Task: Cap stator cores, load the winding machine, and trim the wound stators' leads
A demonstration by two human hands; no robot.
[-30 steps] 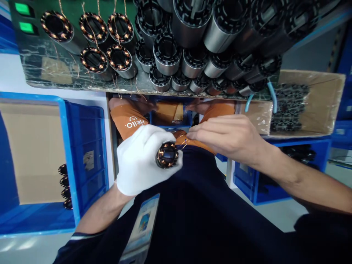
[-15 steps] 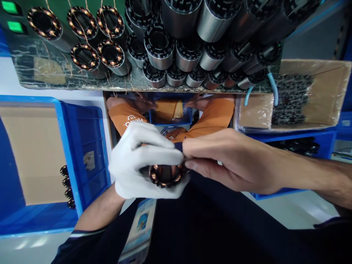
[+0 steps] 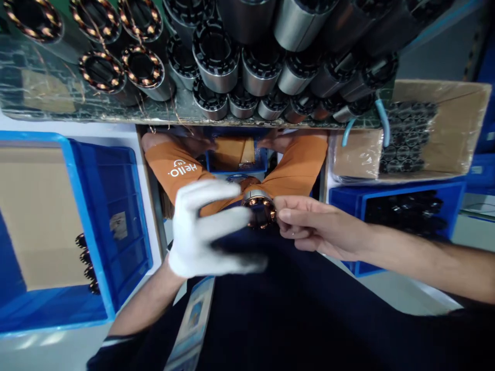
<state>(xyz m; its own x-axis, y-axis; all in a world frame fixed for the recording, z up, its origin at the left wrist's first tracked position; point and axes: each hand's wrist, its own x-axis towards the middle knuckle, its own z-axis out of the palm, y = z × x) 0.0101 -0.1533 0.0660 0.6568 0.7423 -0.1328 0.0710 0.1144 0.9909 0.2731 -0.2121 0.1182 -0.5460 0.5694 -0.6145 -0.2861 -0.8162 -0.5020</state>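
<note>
1. Crowding the workbench edge [image 3: 116,111] beyond the fingertips are rows of steel stator cores [image 3: 214,56] with black end insulators. To their left, past the gloved fingers, stands a cluster of copper-wound stators [image 3: 141,69] trailing loose wire ends.
2. The left hand [image 3: 209,229] wears a white glove. Its fingers [image 3: 216,191] are spread apart, blurred and clasping nothing, with their tips just short of the wound stator [image 3: 260,208].
3. The right hand [image 3: 313,226] is bare. Its fingers [image 3: 288,206] are curled together, and their tips pinch the right rim of the wound stator.
4. That stator sits between the two sets of fingertips, above the person's dark-clothed lap [image 3: 290,309]. Its copper coils face the camera and its metal shell is tilted away.
5. Just beyond the stator, past both sets of fingers, another person's orange sleeves [image 3: 178,167] reach under the bench around a small blue tray [image 3: 235,166]. One sleeve is printed "Hello."
6. Well left of the gloved fingers is a blue crate [image 3: 112,206] lined with cardboard [image 3: 34,216], with a few dark parts at its inner wall.
7. Beyond the bare wrist, a cardboard box [image 3: 456,129] holds packed stators. It rests above a second blue crate [image 3: 386,201] of dark parts.
</note>
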